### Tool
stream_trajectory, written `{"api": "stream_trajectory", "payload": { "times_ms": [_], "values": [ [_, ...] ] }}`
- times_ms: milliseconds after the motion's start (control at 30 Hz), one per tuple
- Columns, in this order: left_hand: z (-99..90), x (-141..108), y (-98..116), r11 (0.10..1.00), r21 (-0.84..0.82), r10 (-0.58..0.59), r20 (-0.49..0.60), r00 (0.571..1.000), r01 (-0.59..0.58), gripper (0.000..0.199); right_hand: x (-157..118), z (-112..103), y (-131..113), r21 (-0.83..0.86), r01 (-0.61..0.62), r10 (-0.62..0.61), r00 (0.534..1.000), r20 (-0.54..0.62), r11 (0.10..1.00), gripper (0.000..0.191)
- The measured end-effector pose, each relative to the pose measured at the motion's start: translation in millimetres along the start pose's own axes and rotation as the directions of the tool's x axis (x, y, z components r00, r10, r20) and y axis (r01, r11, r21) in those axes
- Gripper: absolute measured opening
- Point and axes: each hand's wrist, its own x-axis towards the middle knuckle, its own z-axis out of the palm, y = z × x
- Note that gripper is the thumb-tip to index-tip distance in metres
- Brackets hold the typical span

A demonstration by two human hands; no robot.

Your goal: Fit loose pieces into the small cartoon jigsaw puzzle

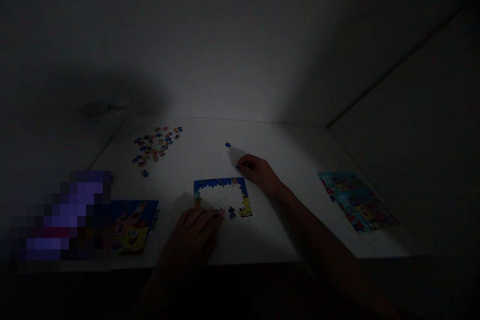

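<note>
Dim white walls rise behind a white worktop (288, 180), and the low light hides fine detail. Between the hands lies a jigsaw puzzle (221, 184), its blue-edged border joined along the top and down both sides, with a yellow cartoon figure built into the lower right corner. Its middle stands open on bare worktop, and much of the bottom edge looks unfilled, though the left hand (193, 232) partly covers that side. This hand lies at the puzzle's lower left corner, fingers close together, their tips at a pink piece (221, 213); the dark does not show whether they pinch it. Just to its right, a blue cluster (231, 212) sits inside the open middle. The right hand (258, 170) rests just beyond the puzzle's upper right corner, fingers curled down at a small blue piece (237, 166), and I cannot tell whether they hold it. A lone blue piece (228, 144) lies a little farther out. Beyond both hands, to the left, a loose heap of unplaced pieces (157, 146) remains. A cartoon picture sheet (135, 227) lies just left of the left hand, and another (356, 201) lies well right of the right hand.
</note>
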Motion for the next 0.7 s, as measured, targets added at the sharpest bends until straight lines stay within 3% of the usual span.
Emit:
{"api": "stream_trajectory", "payload": {
  "times_ms": [233,467,600,700],
  "values": [
    [-1.2,-1.8,0.0,0.999,-0.037,-0.014,-0.007,1.0,0.014,0.032,12.4,-4.2,6.9,-0.124,0.002,0.0,1.0,0.016,0.992,0.019],
    [-1.7,-1.8,0.5,1.0,-0.007,-0.024,0.005,1.0,0.024,0.031,55.3,10.8,-5.4,-0.367,-0.164,0.086,0.972,-0.22,0.915,0.033],
    [-3.0,-2.3,0.6,0.999,-0.024,-0.031,0.001,1.0,0.031,0.029,72.3,28.1,-13.6,-0.465,-0.245,0.121,0.952,-0.281,0.85,0.04],
    [-2.9,-3.2,0.6,0.998,-0.034,-0.048,0.009,0.999,0.048,0.03,75.2,31.6,-12.1,-0.475,-0.237,0.108,0.953,-0.284,0.848,0.031]
  ]
}}
